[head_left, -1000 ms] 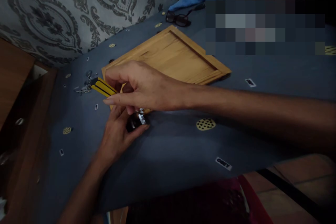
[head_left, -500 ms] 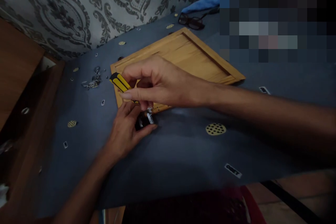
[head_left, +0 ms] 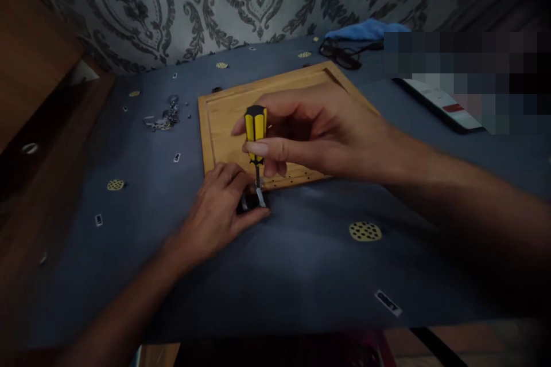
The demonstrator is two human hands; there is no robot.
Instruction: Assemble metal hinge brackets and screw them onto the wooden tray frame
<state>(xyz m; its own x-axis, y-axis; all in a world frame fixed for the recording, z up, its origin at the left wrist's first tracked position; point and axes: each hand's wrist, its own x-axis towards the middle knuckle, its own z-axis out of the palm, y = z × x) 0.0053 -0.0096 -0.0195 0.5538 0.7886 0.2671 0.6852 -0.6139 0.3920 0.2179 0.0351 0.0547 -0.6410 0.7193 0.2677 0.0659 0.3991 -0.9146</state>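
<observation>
Over a blue tabletop [head_left: 301, 281], the right hand's grip [head_left: 322, 137] arches, pinching a near-upright screwdriver [head_left: 256, 131]; the left hand's grip [head_left: 217, 203] curls round a metal fitting [head_left: 260, 198], partly hidden.

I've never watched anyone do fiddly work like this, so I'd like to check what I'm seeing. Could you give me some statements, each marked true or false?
1. The right hand holds a yellow-and-black screwdriver. True.
2. The screwdriver points straight up. False: its shaft points down toward a shiny metal piece at the near edge of the wooden panel.
3. The left hand is around the metal piece. True.
4. The small metal parts lie on the panel. False: they lie on the tablecloth, left of it.
5. Dark-framed glasses lie beyond the panel. True.
</observation>
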